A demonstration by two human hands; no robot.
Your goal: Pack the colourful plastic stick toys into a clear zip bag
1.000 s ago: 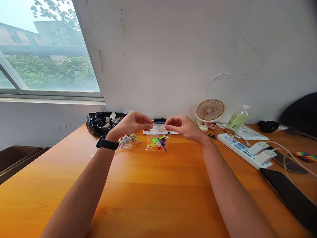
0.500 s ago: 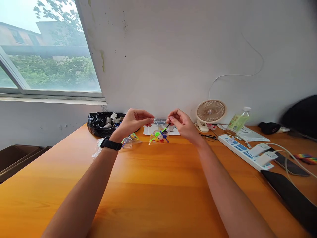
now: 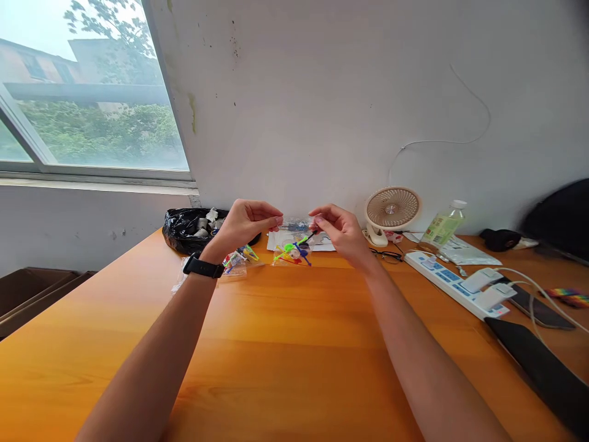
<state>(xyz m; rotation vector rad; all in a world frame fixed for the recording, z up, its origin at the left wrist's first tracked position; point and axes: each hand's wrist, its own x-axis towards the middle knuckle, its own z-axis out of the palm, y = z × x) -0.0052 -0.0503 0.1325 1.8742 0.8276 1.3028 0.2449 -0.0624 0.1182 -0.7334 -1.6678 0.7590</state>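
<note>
Head cam: left hand & right hand each pinch a top corner of clear zip bag, so the colored sticks inside hang low above the table.

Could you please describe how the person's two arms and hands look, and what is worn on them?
Both forearms are bare, with no sleeves in view. The left hand has a black band with a dark rectangular face, like a smartwatch, around its wrist. The right hand wears nothing: no watch, no glove, and no ring that can be made out.
</note>
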